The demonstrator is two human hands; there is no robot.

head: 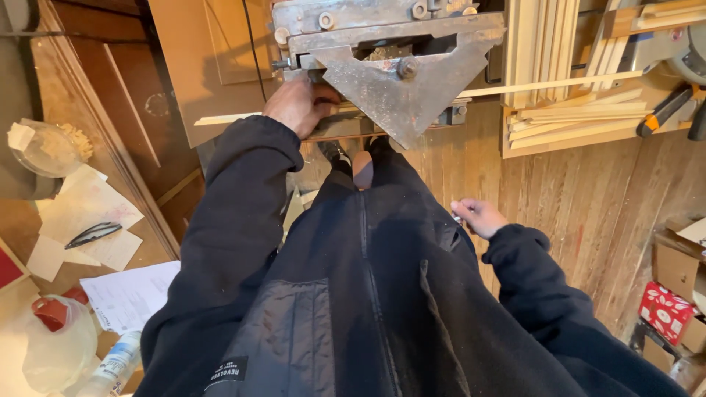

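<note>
Loose papers with black scissors are being kept on the counter at left; wooden strips are being stacked upper right; a red patterned box is being stored lower right.

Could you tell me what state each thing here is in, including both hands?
left hand: closed on a thin wooden strip at the machine
right hand: at the hip, fingers curled on a small item, too small to identify
metal machine: rusty, triangular plate pointing down
wood strips: stacked loosely on the shelf
glasses: folded, on papers
plastic jug: capped
</note>
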